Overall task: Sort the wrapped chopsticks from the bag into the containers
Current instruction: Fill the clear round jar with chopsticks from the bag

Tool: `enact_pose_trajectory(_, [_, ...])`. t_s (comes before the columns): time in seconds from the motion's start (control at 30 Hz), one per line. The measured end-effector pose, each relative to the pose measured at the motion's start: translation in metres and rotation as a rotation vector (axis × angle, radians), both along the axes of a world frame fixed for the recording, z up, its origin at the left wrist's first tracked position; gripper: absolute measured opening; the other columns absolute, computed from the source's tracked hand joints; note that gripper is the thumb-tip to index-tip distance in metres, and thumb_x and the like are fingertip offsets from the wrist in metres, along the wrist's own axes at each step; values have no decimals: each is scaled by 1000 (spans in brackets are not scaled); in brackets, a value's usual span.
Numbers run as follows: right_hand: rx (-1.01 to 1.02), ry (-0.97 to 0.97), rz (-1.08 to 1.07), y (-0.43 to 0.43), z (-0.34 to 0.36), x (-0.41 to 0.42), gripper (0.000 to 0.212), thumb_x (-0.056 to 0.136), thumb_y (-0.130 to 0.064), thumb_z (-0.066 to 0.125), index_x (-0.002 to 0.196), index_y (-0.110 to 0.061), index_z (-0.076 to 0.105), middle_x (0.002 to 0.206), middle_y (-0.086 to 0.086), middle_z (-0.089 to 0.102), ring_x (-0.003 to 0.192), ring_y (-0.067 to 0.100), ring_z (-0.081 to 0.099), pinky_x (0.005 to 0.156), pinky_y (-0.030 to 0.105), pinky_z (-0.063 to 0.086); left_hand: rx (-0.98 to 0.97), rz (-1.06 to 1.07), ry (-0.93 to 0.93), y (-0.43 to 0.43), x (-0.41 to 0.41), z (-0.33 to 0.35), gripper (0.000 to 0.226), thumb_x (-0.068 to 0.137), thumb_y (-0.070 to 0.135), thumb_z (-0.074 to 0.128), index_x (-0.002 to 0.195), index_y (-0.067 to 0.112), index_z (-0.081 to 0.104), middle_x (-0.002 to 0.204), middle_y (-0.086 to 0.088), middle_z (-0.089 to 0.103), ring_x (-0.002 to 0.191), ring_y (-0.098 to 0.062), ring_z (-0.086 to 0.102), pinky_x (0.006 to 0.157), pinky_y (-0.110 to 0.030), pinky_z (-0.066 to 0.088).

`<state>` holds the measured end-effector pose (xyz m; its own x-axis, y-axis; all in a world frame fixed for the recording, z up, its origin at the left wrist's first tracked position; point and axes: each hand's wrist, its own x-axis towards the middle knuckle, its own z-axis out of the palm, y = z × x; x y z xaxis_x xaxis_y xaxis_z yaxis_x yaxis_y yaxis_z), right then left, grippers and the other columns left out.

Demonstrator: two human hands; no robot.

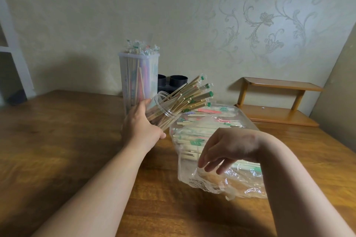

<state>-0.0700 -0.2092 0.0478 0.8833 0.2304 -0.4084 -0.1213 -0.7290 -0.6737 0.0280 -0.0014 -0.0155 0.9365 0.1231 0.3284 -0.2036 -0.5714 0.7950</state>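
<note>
Left of centre, the left hand gripped a clear round jar tipped toward the right, its wrapped chopsticks fanning out with green-printed ends too small to read. At lower right the right hand hung with fingers loose and nearly straight, holding nothing, over the clear plastic bag of chopsticks on the wooden table; the dark print on the bag was illegible. Behind the jar stood a tall translucent container packed with upright chopsticks.
</note>
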Motion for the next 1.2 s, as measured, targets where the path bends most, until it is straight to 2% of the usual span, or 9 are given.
enact_pose_trajectory(0.1, [-190,-107,73,10,-4,1,31,93,-7,60,120,-19,70,127,0,67,116,14,62,104,39,49,-13,4,1,0,0,0,107,56,10,92,143,40,36,149,7,39,134,-26,38,105,-51,43])
enact_pose_trajectory(0.2, [-499,-230,99,23,-15,7,58,91,-10,61,144,-31,48,151,-1,45,135,19,44,112,37,36,-28,9,2,1,0,-1,107,56,10,91,142,41,36,148,7,40,134,-25,39,105,-51,43])
enact_pose_trajectory(0.33, [-637,-358,16,29,-36,23,63,87,-17,66,146,-13,45,163,2,19,137,22,42,108,33,39,-30,10,5,0,0,0,106,56,10,91,142,41,36,149,7,39,134,-26,39,105,-51,44])
enact_pose_trajectory(0.47, [-700,-422,-48,27,-43,27,45,81,-20,76,123,-11,63,128,5,50,103,21,55,83,28,47,-18,6,4,0,0,0,106,57,11,92,142,39,36,149,6,39,133,-27,40,104,-51,44])
enact_pose_trajectory(0.57, [-698,-445,-60,27,-44,30,40,79,-11,72,117,-23,67,114,0,62,98,20,60,85,33,55,-10,3,2,0,0,0,106,58,11,91,143,38,35,150,5,38,134,-27,39,105,-50,44])
enact_pose_trajectory(0.77, [-679,-494,-120,27,-48,33,16,91,-10,53,86,-21,63,82,1,63,81,21,63,66,30,52,-12,-4,1,-1,-2,0,106,58,9,91,144,37,35,150,5,37,134,-28,40,103,-52,45])
enact_pose_trajectory(0.9, [-674,-491,-141,27,-48,34,17,88,-7,56,92,-17,69,86,3,64,80,20,62,67,30,55,-8,0,5,-1,-2,0,108,57,11,92,143,39,35,149,6,38,133,-27,40,103,-52,46])
enact_pose_trajectory(1.07, [-669,-401,-57,23,-40,29,34,80,-5,71,107,-25,72,103,-2,68,97,19,63,88,35,56,-20,-10,8,-1,-2,1,107,58,9,91,144,39,35,150,6,38,135,-27,38,104,-54,45])
enact_pose_trajectory(1.2, [-708,-427,-42,23,-42,28,27,80,-5,70,104,-17,70,100,4,67,94,22,62,84,34,55,-15,-13,5,-1,-1,1,107,58,10,91,144,39,35,150,6,38,135,-27,39,103,-54,45])
